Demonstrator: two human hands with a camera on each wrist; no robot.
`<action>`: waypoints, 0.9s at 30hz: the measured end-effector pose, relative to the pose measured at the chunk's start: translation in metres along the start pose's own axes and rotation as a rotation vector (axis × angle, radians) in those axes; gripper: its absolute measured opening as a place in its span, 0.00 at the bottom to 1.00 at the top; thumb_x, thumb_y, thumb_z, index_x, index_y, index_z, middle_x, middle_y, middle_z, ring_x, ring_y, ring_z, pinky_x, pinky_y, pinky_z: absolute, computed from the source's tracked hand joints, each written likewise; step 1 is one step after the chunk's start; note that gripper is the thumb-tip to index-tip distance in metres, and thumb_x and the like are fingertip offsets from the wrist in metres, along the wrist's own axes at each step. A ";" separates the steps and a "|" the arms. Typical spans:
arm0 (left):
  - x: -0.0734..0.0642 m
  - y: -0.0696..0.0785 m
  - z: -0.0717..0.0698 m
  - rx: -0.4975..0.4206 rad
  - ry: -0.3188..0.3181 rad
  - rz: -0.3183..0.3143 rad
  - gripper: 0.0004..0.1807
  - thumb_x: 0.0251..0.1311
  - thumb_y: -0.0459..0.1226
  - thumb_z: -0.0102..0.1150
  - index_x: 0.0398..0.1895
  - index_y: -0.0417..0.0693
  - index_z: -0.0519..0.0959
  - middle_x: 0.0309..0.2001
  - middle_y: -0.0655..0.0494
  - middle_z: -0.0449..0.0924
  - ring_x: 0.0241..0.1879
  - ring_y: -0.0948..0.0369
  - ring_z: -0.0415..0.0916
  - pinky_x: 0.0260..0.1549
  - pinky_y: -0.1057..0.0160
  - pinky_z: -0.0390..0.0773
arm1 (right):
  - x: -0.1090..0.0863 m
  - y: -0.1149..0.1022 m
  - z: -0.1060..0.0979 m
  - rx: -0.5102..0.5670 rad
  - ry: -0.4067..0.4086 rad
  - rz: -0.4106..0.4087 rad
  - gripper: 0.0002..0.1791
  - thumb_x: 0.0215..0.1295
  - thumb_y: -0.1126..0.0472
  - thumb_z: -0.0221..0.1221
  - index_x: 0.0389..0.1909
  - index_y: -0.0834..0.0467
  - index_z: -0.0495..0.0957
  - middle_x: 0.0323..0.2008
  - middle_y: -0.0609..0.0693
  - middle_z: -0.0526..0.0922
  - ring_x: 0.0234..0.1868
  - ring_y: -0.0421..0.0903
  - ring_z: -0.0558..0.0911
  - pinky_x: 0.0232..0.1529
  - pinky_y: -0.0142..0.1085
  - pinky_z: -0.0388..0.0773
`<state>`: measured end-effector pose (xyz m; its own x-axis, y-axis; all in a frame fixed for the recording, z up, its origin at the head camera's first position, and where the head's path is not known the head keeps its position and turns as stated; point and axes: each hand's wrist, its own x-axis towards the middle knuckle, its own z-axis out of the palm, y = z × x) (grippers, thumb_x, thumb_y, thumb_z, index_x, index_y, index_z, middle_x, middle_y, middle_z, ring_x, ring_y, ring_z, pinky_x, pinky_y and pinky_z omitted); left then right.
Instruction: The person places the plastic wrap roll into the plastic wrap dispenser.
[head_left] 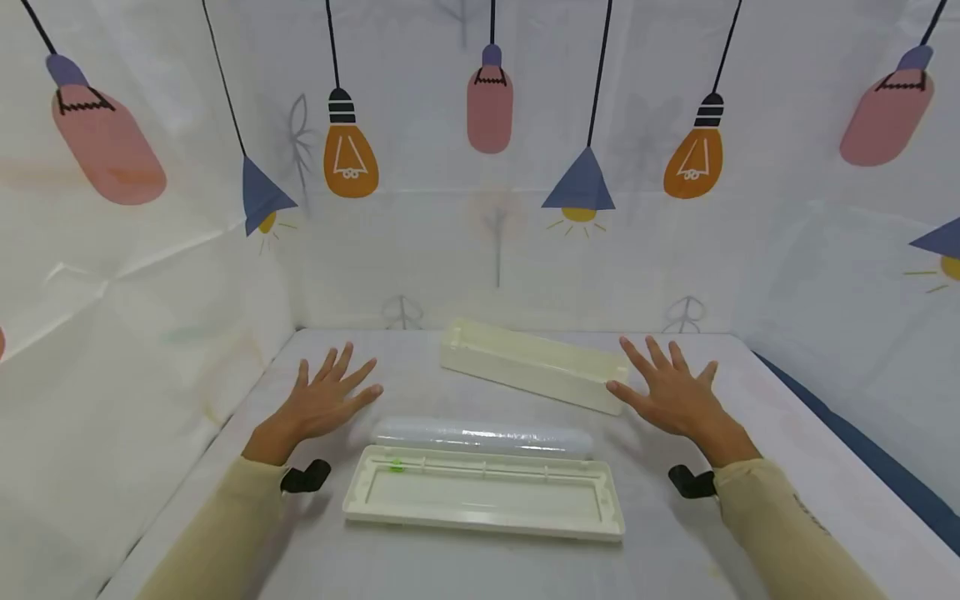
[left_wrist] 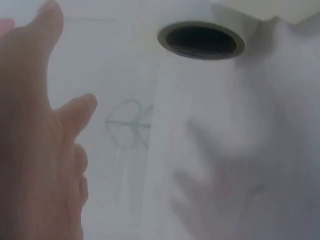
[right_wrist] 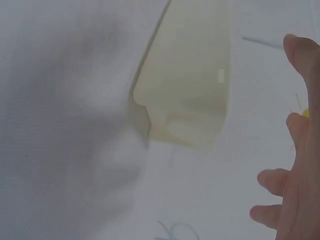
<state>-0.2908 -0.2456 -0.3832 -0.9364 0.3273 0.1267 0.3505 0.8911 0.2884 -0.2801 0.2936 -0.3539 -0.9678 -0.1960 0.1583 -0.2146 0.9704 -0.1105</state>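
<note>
My left hand point(head_left: 322, 404) is held over the left of the table with its fingers spread, holding nothing. To its right lies a roll of clear plastic wrap point(head_left: 483, 437); the roll's hollow core end point(left_wrist: 201, 40) shows in the left wrist view. In front of the roll, a shallow cream plastic lid point(head_left: 483, 525) lies with its inside facing up. My right hand point(head_left: 675, 400), also spread and holding nothing, is beside the right end of a long cream plastic box point(head_left: 525, 371). That box end point(right_wrist: 185, 85) appears in the right wrist view.
The white table point(head_left: 420, 571) is enclosed by white sheets printed with lamps point(head_left: 577, 179) at the back and sides. A dark blue strip point(head_left: 855, 433) runs along the table's right edge. Dark wrist mounts point(head_left: 306, 477) sit at both sleeves.
</note>
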 end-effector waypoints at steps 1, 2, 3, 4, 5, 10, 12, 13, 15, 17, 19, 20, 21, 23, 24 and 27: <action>0.000 0.001 0.000 -0.021 0.004 0.009 0.40 0.73 0.64 0.36 0.80 0.53 0.56 0.79 0.38 0.35 0.76 0.37 0.30 0.64 0.27 0.23 | -0.001 0.000 0.001 0.005 0.000 -0.002 0.49 0.68 0.23 0.41 0.82 0.42 0.39 0.77 0.69 0.44 0.73 0.76 0.44 0.54 0.83 0.28; 0.001 0.002 0.001 -0.041 0.004 0.016 0.39 0.74 0.63 0.36 0.79 0.53 0.56 0.79 0.38 0.37 0.77 0.38 0.31 0.66 0.29 0.24 | -0.002 0.000 0.002 0.014 0.003 -0.006 0.48 0.68 0.24 0.41 0.82 0.43 0.40 0.77 0.70 0.45 0.73 0.76 0.45 0.55 0.83 0.30; 0.001 0.003 0.001 -0.062 0.008 0.027 0.39 0.74 0.63 0.37 0.79 0.52 0.57 0.79 0.38 0.38 0.77 0.38 0.32 0.67 0.29 0.26 | -0.003 0.000 0.004 0.024 0.006 -0.008 0.48 0.69 0.25 0.42 0.82 0.43 0.41 0.76 0.70 0.46 0.73 0.75 0.47 0.56 0.83 0.33; 0.001 0.004 0.002 -0.081 0.012 0.033 0.38 0.75 0.62 0.37 0.79 0.52 0.58 0.79 0.38 0.40 0.77 0.39 0.33 0.68 0.30 0.28 | -0.004 0.000 0.006 0.032 0.012 -0.009 0.47 0.70 0.25 0.42 0.82 0.44 0.43 0.76 0.70 0.48 0.73 0.75 0.49 0.57 0.82 0.37; 0.002 0.005 0.002 -0.094 0.018 0.039 0.38 0.75 0.62 0.37 0.79 0.51 0.59 0.79 0.38 0.43 0.77 0.39 0.34 0.68 0.31 0.30 | -0.005 0.001 0.007 0.039 0.017 -0.010 0.46 0.71 0.26 0.42 0.82 0.45 0.43 0.76 0.71 0.49 0.72 0.75 0.52 0.58 0.81 0.42; 0.004 0.009 0.003 -0.105 0.070 0.041 0.37 0.75 0.60 0.38 0.75 0.46 0.64 0.76 0.38 0.55 0.75 0.39 0.46 0.69 0.32 0.44 | -0.003 0.002 0.012 0.085 0.050 -0.040 0.45 0.74 0.32 0.45 0.81 0.51 0.44 0.73 0.72 0.56 0.67 0.75 0.62 0.57 0.75 0.61; 0.004 0.008 0.003 -0.103 0.081 0.023 0.38 0.75 0.61 0.38 0.74 0.45 0.67 0.74 0.39 0.59 0.74 0.39 0.51 0.68 0.32 0.49 | -0.001 0.002 0.012 0.105 0.049 -0.047 0.45 0.75 0.34 0.46 0.81 0.53 0.44 0.73 0.71 0.57 0.68 0.74 0.63 0.58 0.72 0.63; 0.005 0.008 0.004 -0.102 0.080 0.009 0.38 0.74 0.62 0.38 0.73 0.45 0.68 0.74 0.40 0.61 0.73 0.39 0.53 0.67 0.32 0.51 | 0.000 0.002 0.012 0.115 0.046 -0.046 0.45 0.75 0.34 0.46 0.81 0.54 0.44 0.73 0.70 0.58 0.68 0.73 0.63 0.59 0.71 0.63; 0.006 0.007 0.005 -0.109 0.072 -0.014 0.39 0.73 0.64 0.38 0.72 0.46 0.70 0.72 0.41 0.64 0.72 0.39 0.57 0.65 0.30 0.56 | 0.002 0.002 0.014 0.142 0.033 -0.032 0.45 0.75 0.34 0.46 0.81 0.56 0.45 0.73 0.69 0.58 0.69 0.71 0.62 0.60 0.70 0.63; 0.009 0.006 0.007 -0.121 0.070 -0.034 0.39 0.72 0.65 0.38 0.70 0.47 0.72 0.70 0.43 0.68 0.70 0.40 0.60 0.64 0.31 0.59 | 0.003 0.001 0.015 0.160 0.033 -0.016 0.45 0.75 0.33 0.45 0.80 0.58 0.47 0.73 0.69 0.60 0.69 0.71 0.63 0.59 0.70 0.65; 0.014 0.007 0.008 -0.130 0.080 -0.035 0.39 0.72 0.66 0.38 0.69 0.47 0.74 0.68 0.45 0.71 0.68 0.41 0.63 0.63 0.32 0.61 | 0.003 0.000 0.017 0.178 0.047 0.007 0.45 0.75 0.33 0.44 0.79 0.60 0.52 0.69 0.69 0.65 0.66 0.70 0.68 0.55 0.69 0.68; 0.017 0.007 0.009 -0.136 0.087 -0.033 0.39 0.72 0.66 0.39 0.68 0.47 0.75 0.67 0.45 0.73 0.68 0.41 0.65 0.62 0.33 0.63 | 0.003 -0.001 0.018 0.188 0.057 0.017 0.44 0.75 0.33 0.44 0.78 0.62 0.54 0.67 0.70 0.68 0.64 0.69 0.71 0.53 0.68 0.70; 0.020 0.008 0.009 -0.141 0.096 -0.028 0.38 0.72 0.66 0.39 0.67 0.48 0.76 0.66 0.46 0.74 0.67 0.42 0.67 0.62 0.34 0.64 | 0.003 -0.001 0.019 0.192 0.069 0.026 0.43 0.75 0.34 0.45 0.77 0.63 0.57 0.65 0.70 0.71 0.61 0.68 0.73 0.52 0.67 0.72; 0.027 0.010 0.011 -0.148 0.104 -0.012 0.37 0.72 0.65 0.40 0.66 0.47 0.77 0.64 0.46 0.76 0.64 0.43 0.70 0.60 0.35 0.67 | 0.003 -0.002 0.021 0.209 0.084 0.046 0.40 0.76 0.36 0.46 0.74 0.64 0.62 0.61 0.70 0.75 0.57 0.67 0.77 0.49 0.65 0.74; 0.029 0.011 0.012 -0.153 0.100 -0.007 0.37 0.73 0.64 0.41 0.65 0.46 0.77 0.63 0.46 0.76 0.62 0.43 0.72 0.59 0.36 0.69 | 0.003 -0.002 0.022 0.222 0.089 0.054 0.39 0.76 0.38 0.47 0.73 0.64 0.64 0.59 0.70 0.76 0.56 0.66 0.78 0.47 0.65 0.75; 0.035 0.013 0.017 -0.162 0.076 -0.001 0.34 0.73 0.61 0.44 0.64 0.45 0.78 0.62 0.47 0.78 0.58 0.44 0.75 0.55 0.37 0.72 | 0.001 -0.003 0.024 0.253 0.094 0.081 0.35 0.76 0.41 0.50 0.70 0.64 0.68 0.60 0.68 0.77 0.55 0.64 0.79 0.47 0.63 0.76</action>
<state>-0.3196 -0.2168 -0.3906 -0.9349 0.2959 0.1957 0.3533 0.8272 0.4370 -0.2840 0.2869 -0.3772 -0.9691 -0.0936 0.2281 -0.1745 0.9139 -0.3664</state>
